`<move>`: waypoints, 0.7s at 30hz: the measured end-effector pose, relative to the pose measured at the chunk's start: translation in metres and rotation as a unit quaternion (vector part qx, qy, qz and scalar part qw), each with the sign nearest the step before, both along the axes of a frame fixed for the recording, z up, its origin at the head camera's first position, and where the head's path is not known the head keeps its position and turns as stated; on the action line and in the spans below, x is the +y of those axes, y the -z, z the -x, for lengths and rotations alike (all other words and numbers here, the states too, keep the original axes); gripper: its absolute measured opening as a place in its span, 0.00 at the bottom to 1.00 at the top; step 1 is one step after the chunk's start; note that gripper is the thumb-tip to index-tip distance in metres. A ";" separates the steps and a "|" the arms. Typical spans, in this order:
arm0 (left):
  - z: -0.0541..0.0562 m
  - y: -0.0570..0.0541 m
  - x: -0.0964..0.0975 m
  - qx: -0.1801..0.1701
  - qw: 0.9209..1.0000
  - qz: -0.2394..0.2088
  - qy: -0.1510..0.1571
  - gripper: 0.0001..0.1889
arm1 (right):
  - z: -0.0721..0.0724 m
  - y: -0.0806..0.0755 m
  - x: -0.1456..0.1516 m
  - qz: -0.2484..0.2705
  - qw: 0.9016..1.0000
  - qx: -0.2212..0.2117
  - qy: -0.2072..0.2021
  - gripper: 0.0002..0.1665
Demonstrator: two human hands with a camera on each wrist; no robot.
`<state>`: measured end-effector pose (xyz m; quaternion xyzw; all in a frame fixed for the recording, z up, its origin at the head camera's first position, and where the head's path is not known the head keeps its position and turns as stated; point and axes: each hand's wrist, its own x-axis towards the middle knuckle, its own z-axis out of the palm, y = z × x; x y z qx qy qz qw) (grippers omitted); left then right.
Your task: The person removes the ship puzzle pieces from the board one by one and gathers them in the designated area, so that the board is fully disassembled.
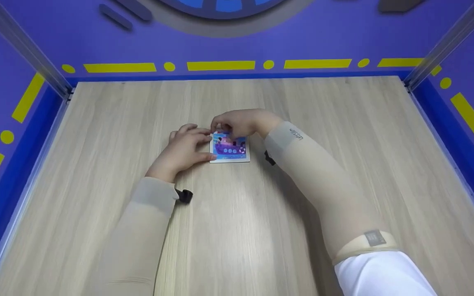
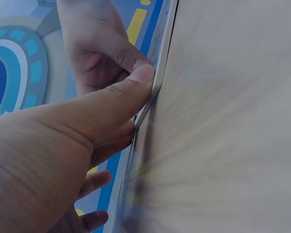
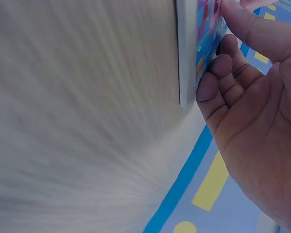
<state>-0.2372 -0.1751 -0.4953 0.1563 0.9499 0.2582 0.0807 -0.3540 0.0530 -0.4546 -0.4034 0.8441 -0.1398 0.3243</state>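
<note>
A small square picture board (image 1: 231,151) with a white border lies flat on the wooden table, showing a purple and pink ship on blue. At its left side my left hand (image 1: 183,150) holds the edge, thumb at the near corner and index finger by the far corner. My right hand (image 1: 241,122) arches over the far edge with curled fingers. In the right wrist view, the right thumb (image 3: 254,29) lies on the picture face and the other fingertips meet the board's edge (image 3: 186,58). The left thumb (image 2: 121,94) presses the board's side in the left wrist view. The right hand covers the upper picture.
The wood-grain table (image 1: 228,230) extends around the board on all sides. Purple-blue panels with yellow dashes (image 1: 220,65) wall it in at the back, left and right. Each forearm wears a beige sleeve (image 1: 323,185), with a black wrist device (image 1: 184,196) showing at the left.
</note>
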 end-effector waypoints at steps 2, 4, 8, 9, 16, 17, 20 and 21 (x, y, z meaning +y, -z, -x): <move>0.000 -0.001 0.000 0.000 1.000 0.001 -0.001 0.37 | 0.000 0.000 0.000 0.004 1.000 0.000 0.003 0.31; 0.000 -0.001 0.000 -0.002 1.000 -0.002 -0.002 0.37 | 0.000 0.001 0.001 0.013 1.000 -0.001 0.008 0.31; -0.001 -0.001 0.000 -0.006 1.000 -0.007 -0.005 0.36 | -0.001 0.004 0.003 0.053 0.998 -0.004 0.019 0.29; -0.001 -0.001 0.000 -0.005 1.000 -0.007 -0.006 0.36 | -0.001 0.006 0.004 0.065 0.998 -0.003 0.021 0.28; -0.001 0.000 0.001 -0.003 1.000 -0.004 -0.003 0.37 | -0.008 0.012 0.009 0.111 0.993 0.004 0.046 0.24; 0.000 0.000 0.001 -0.002 1.000 -0.004 -0.003 0.37 | -0.008 0.012 0.009 0.114 0.992 0.008 0.051 0.23; 0.000 0.001 0.000 -0.001 1.000 -0.002 -0.002 0.37 | -0.010 0.015 0.010 0.128 0.990 0.025 0.063 0.20; 0.000 0.000 0.000 -0.001 1.000 -0.002 -0.002 0.37 | -0.011 0.016 0.010 0.132 0.989 0.030 0.066 0.19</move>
